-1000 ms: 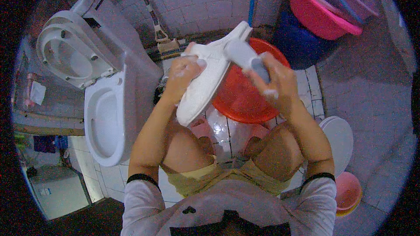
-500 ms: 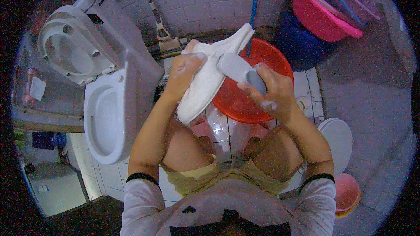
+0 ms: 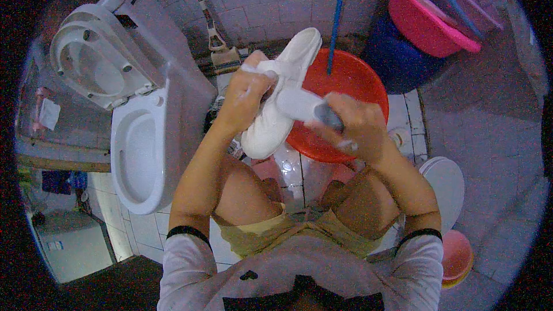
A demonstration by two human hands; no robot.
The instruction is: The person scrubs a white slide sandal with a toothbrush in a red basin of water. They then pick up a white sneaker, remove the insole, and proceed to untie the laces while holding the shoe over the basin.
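A white shoe (image 3: pixel 266 132) is tilted in the air over the near left side of a red basin (image 3: pixel 360 78). My left hand (image 3: pixel 245 98) grips it around the middle, with white suds on the fingers. In my right hand (image 3: pixel 363 126), slightly smeared by motion, is a scrubbing brush (image 3: pixel 298 104) with a white body and a grey grip end. The brush's broad end lies against the shoe's side; its bristles are hidden. Part of the basin is covered by the shoe, the brush and my right hand.
A white toilet (image 3: pixel 138 158) with raised lid stands at the left. A blue pole (image 3: pixel 337 17) rises from the basin. Pink tubs (image 3: pixel 420 20) sit on a dark blue bucket (image 3: pixel 397 57) at the far right. A floor brush (image 3: pixel 222 55) leans on the tiled wall.
The shoe has turned in my left hand, so its upper end is now rounded and its lower end has shifted. My right hand and the brush have moved slightly left and down along it.
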